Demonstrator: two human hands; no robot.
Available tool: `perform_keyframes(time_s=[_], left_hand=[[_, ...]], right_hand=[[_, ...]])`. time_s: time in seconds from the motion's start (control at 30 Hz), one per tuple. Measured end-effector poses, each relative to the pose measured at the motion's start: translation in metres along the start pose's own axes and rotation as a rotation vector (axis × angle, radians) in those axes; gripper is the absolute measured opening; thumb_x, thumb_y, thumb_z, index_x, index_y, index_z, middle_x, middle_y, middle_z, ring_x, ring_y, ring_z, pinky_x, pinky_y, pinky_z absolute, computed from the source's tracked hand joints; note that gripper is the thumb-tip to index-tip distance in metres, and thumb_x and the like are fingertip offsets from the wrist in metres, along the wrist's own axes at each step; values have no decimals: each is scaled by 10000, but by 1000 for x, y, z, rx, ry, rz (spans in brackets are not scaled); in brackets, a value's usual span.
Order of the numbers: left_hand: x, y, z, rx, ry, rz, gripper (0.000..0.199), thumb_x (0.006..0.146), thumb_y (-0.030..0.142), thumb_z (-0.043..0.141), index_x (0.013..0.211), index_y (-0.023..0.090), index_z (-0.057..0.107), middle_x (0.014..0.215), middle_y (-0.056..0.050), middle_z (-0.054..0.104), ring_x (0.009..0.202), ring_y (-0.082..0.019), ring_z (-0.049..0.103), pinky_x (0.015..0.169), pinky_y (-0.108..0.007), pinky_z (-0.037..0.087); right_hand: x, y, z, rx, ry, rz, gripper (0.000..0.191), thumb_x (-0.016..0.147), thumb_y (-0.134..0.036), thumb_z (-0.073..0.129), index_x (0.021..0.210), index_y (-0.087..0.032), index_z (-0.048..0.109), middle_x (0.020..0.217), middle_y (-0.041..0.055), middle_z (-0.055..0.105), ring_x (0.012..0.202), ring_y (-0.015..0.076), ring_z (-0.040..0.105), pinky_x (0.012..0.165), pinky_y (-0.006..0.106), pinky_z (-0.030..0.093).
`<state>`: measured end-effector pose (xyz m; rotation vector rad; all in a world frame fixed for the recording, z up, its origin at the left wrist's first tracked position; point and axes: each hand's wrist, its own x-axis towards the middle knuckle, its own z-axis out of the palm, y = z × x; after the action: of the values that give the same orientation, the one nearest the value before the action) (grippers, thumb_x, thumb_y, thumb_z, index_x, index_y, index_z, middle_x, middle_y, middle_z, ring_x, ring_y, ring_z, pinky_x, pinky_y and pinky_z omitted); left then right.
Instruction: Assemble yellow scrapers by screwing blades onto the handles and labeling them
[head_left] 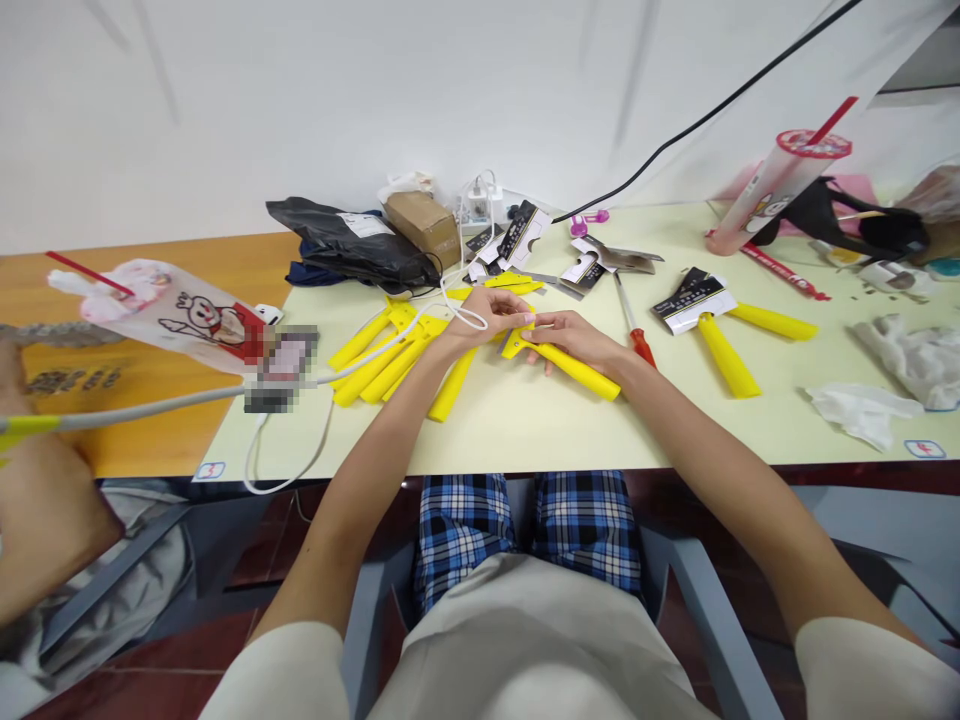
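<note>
My left hand [486, 312] and my right hand [576, 337] meet over the middle of the table. Between them is a yellow scraper [581, 372], its handle angled toward the lower right. The left fingers pinch at the scraper's head, and the right fingers close on it from the other side; what lies under the fingertips is hidden. Just left of my hands, several more yellow scrapers [375, 378] lie fanned out. A screwdriver [637, 335] with a red handle rests to the right. Further right are two yellow scrapers [724, 355] with black-and-white card packaging [694, 300].
Loose cards [523, 235] and metal blades [634, 260] lie behind my hands. A black plastic bag [352, 240], cardboard box [426, 222] and charger [480, 203] stand near the wall. A white cable [390, 345] crosses my left forearm. Drink cups [772, 190] flank the workspace; a co-worker's arm [45, 510] is at left.
</note>
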<state>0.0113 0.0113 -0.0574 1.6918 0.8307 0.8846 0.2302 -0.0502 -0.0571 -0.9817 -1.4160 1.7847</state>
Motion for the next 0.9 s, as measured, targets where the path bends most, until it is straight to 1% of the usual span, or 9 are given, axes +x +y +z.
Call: perform_keyframes(time_s=[0.17, 0.27, 0.37, 0.5, 0.6, 0.67, 0.8, 0.9], left_hand=[[1, -4, 1, 6, -18, 18, 505, 741, 605, 975, 896, 147, 829, 916, -89, 813, 778, -162, 694, 743, -303, 535], [2, -6, 0, -4, -34, 15, 505, 746, 604, 976, 900, 149, 820, 930, -89, 815, 780, -160, 699, 746, -303, 540], [2, -7, 0, -24, -45, 3, 483, 722, 561, 1005, 889, 147, 819, 924, -86, 811, 789, -159, 702, 768, -306, 552], [3, -10, -1, -68, -1, -22, 483, 683, 530, 1030, 875, 142, 816, 902, -75, 803, 797, -155, 692, 798, -316, 560], [3, -9, -1, -103, 8, -24, 477, 678, 502, 1038, 877, 131, 815, 903, -78, 805, 824, -161, 698, 826, -324, 561], [2, -8, -1, -102, -1, -24, 472, 686, 495, 1037, 877, 122, 819, 894, -83, 805, 821, -163, 694, 813, -321, 551], [1, -5, -1, -74, -4, -42, 505, 658, 530, 1045, 862, 125, 822, 900, -88, 811, 794, -156, 680, 785, -315, 548], [2, -6, -2, -54, 2, -45, 539, 629, 567, 1048, 863, 141, 816, 910, -83, 810, 784, -155, 683, 767, -311, 558]], right_hand=[[1, 0, 0, 8, 27, 18, 279, 956, -317, 876, 1193, -175, 831, 1306, 139, 829, 854, 184, 813, 596, 244, 700], [1, 0, 0, 7, 18, 8, 254, 958, -301, 871, 1174, -173, 830, 1290, 139, 833, 846, 182, 814, 590, 242, 698], [1, 0, 0, 3, 6, -2, 238, 966, -289, 857, 1175, -180, 830, 1291, 133, 835, 843, 182, 814, 590, 247, 700], [1, -1, 1, -2, 26, 13, 235, 973, -305, 858, 1177, -189, 836, 1256, 131, 844, 860, 187, 814, 599, 234, 698], [0, -2, 2, 4, 21, 15, 232, 966, -308, 869, 1161, -186, 839, 1260, 133, 843, 859, 189, 813, 598, 233, 697], [0, -1, 2, 8, 16, 15, 224, 958, -312, 875, 1138, -183, 838, 1251, 130, 845, 853, 189, 812, 598, 238, 700], [0, -1, 2, 16, 23, 20, 246, 950, -321, 890, 1144, -184, 830, 1221, 123, 851, 850, 191, 820, 594, 243, 701], [-1, -1, 4, 15, 49, 22, 246, 954, -306, 889, 1157, -182, 826, 1163, 121, 859, 843, 191, 818, 589, 239, 697]])
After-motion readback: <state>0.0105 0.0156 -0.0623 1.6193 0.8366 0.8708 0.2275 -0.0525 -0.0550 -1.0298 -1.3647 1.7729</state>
